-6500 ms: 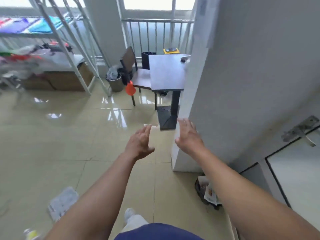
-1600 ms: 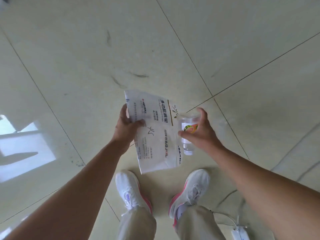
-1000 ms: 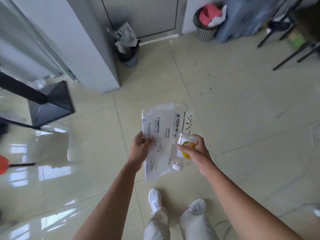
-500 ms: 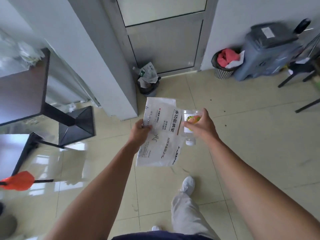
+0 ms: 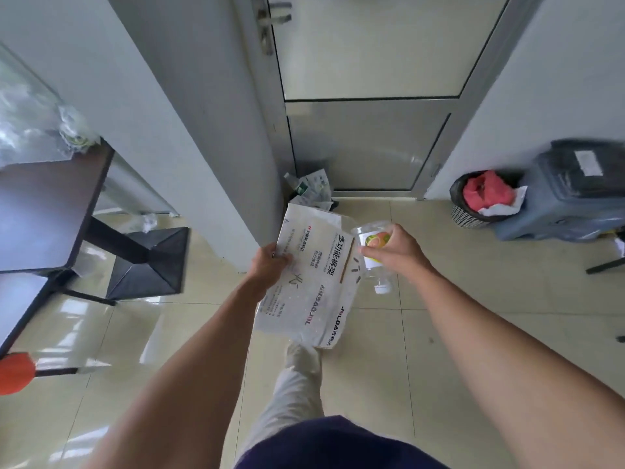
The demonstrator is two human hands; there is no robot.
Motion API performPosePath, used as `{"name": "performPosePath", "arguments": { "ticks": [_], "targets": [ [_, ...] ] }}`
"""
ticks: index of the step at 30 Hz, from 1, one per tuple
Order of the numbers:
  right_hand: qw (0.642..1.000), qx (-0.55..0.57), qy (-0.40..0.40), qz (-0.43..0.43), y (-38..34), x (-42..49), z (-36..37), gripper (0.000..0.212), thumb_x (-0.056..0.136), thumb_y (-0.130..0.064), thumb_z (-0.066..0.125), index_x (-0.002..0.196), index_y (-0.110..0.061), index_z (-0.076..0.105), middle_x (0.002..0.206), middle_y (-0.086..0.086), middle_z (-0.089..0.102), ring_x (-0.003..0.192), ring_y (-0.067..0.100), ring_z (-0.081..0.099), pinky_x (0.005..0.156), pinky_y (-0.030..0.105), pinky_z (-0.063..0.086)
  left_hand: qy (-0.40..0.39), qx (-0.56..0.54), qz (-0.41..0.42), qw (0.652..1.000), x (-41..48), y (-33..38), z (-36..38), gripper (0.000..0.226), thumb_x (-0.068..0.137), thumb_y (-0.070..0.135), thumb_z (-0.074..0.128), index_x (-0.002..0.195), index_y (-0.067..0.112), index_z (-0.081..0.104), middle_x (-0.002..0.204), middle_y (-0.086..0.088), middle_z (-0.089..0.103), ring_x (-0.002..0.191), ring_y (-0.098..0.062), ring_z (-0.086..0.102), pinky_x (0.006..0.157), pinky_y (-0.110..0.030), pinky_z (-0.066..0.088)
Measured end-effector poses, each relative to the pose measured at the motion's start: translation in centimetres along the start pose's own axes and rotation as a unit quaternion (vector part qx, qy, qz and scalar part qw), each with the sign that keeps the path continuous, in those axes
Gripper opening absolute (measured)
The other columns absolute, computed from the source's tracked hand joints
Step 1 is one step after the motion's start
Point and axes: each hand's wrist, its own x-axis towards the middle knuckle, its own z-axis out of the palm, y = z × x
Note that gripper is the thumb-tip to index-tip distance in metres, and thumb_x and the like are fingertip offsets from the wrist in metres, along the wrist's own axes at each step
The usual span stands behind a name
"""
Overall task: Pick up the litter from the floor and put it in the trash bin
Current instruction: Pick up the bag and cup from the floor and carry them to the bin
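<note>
My left hand grips the left edge of a white printed plastic bag, held flat in front of me above the floor. My right hand is closed around a clear plastic bottle with an orange and green label, its cap end pointing down. Beyond the bag, a small dark trash bin stuffed with papers stands at the foot of the grey door, beside the wall corner; the bag hides its lower part. A second, mesh trash bin with red and white waste stands to the right.
A grey case leans beside the mesh bin. A dark table with a black pedestal base is on the left, near an orange object. A white wall corner juts out ahead. My leg steps forward on the tiles.
I have walked closer to the door and the small dark bin, still carrying the bag and bottle. Both bins look larger and nearer; the bag now overlaps the dark bin.
</note>
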Motion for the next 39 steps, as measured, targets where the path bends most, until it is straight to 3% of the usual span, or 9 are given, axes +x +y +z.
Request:
{"name": "performPosePath", "arguments": {
  "ticks": [4,8,12,15,20,26,30,35,39],
  "targets": [
    [0.998,-0.062,-0.021,-0.009,-4.2,10.4,0.7,0.061,0.067,-0.048,0.085,0.118,-0.035,0.053,0.11,-0.011,0.06,0.098,0.015,0.06,0.078,0.029,0.049,-0.002,-0.011,-0.021,1.0,10.4,1.2,0.3,0.015,0.092,0.013,0.064,0.104,0.008,0.071,0.104,-0.018,0.075,0.098,-0.039,0.071,0.085,-0.05,0.059],
    [0.999,-0.036,-0.026,0.005,-7.4,20.8,3.0,0.069,0.068,-0.047,0.084,0.127,-0.032,0.053,0.112,-0.009,0.062,0.099,0.016,0.063,0.078,0.03,0.052,-0.026,-0.028,-0.071,0.997,21.4,2.7,1.3,0.014,0.088,0.015,0.069,0.1,0.008,0.071,0.099,-0.017,0.076,0.09,-0.038,0.073,0.083,-0.052,0.058],
    [0.999,0.02,-0.031,0.026,-10.2,29.2,3.8,0.056,0.067,-0.047,0.083,0.115,-0.035,0.057,0.107,-0.011,0.066,0.092,0.007,0.067,0.069,0.022,0.051,-0.035,-0.045,-0.111,0.992,29.6,6.5,2.3,0.022,0.078,0.024,0.076,0.095,0.01,0.074,0.088,-0.008,0.077,0.071,-0.021,0.063,0.067,-0.03,0.05],
    [0.997,-0.017,-0.07,0.02,-11.4,34.1,3.3,0.056,0.064,-0.049,0.083,0.111,-0.037,0.055,0.104,-0.012,0.065,0.091,0.005,0.066,0.071,0.024,0.054,0.002,-0.083,-0.118,0.989,34.2,9.8,3.2,0.002,0.082,0.022,0.076,0.083,0.024,0.076,0.073,0.01,0.075,0.06,-0.005,0.067,0.049,-0.014,0.049],
    [0.974,-0.151,-0.166,-0.022,-11.3,43.2,2.3,0.068,0.065,-0.049,0.081,0.122,-0.034,0.049,0.116,-0.008,0.058,0.113,0.021,0.058,0.099,0.048,0.051,0.023,-0.222,-0.163,0.961,38.6,11.7,6.2,0.02,0.082,0.012,0.074,0.098,0.023,0.078,0.096,0.0,0.08,0.081,-0.018,0.076,0.066,-0.032,0.06],
    [0.924,-0.27,-0.257,-0.09,-8.1,57.1,6.9,0.087,0.066,-0.061,0.083,0.138,-0.031,0.043,0.131,-0.001,0.057,0.125,0.028,0.053,0.106,0.051,0.045,0.12,-0.316,-0.211,0.917,46.4,7.6,12.5,0.05,0.079,-0.014,0.054,0.115,0.014,0.071,0.106,-0.013,0.077,0.094,-0.035,0.073,0.083,-0.051,0.061],
    [0.884,-0.357,-0.272,-0.132,-6.4,63.6,11.8,0.099,0.067,-0.062,0.08,0.145,-0.021,0.036,0.132,0.006,0.054,0.127,0.032,0.051,0.103,0.049,0.046,0.159,-0.402,-0.257,0.864,52.8,5.8,16.6,0.044,0.082,-0.014,0.053,0.101,0.021,0.071,0.093,0.0,0.074,0.08,-0.022,0.069,0.077,-0.042,0.056],
    [0.918,-0.277,-0.233,-0.161,-2.8,69.2,18.8,0.109,0.068,-0.056,0.081,0.155,-0.026,0.022,0.14,0.003,0.05,0.131,0.028,0.046,0.105,0.05,0.047,0.187,-0.477,-0.289,0.809,61.9,-0.5,19.1,0.04,0.088,-0.012,0.052,0.101,0.023,0.067,0.084,0.004,0.074,0.073,-0.014,0.07,0.067,-0.037,0.057],
    [0.913,-0.261,-0.229,-0.215,1.4,73.2,25.8,0.111,0.073,-0.052,0.084,0.158,-0.019,0.02,0.15,0.003,0.046,0.134,0.03,0.047,0.107,0.053,0.046,0.206,-0.409,-0.319,0.83,67.4,-8.9,21.2,0.025,0.095,-0.002,0.059,0.105,0.02,0.065,0.1,0.002,0.071,0.083,-0.014,0.067,0.071,-0.039,0.059]
  ]
}}
